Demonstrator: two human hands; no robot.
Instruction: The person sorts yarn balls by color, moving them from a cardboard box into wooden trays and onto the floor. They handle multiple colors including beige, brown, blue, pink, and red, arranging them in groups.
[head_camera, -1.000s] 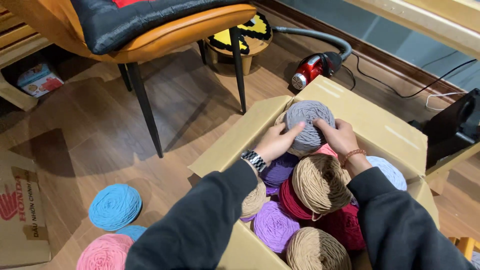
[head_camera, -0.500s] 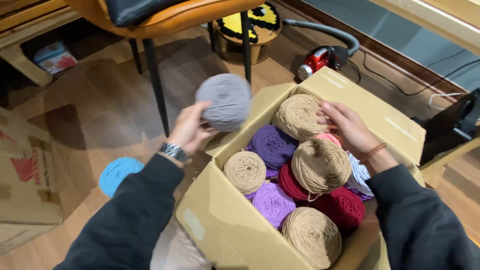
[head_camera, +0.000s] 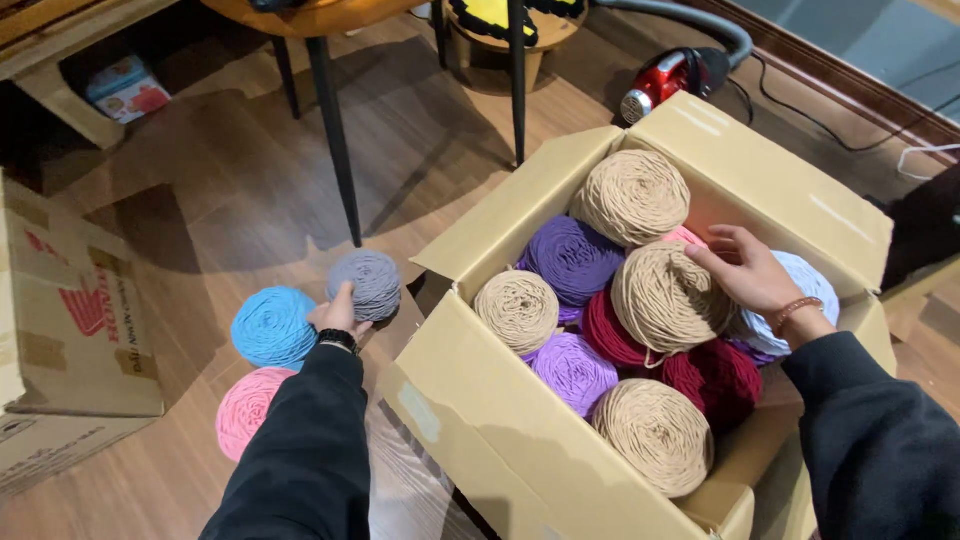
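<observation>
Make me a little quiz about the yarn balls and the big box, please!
1. True or false: the left hand rests on the grey yarn ball on the floor.
2. Which ball does the right hand touch in the cardboard box? A tan B green C black
3. What colour is the ball lying beside the blue ball, nearest the camera?

Key: 1 true; 2 A, the tan ball; 3 pink.

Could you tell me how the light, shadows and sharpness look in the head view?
Head view: soft indoor light, no harsh glare; the chair legs cast long dark shadows on the wooden floor; the yarn in the cardboard box is sharp, and the left hand on the grey ball shows no blur.
</observation>
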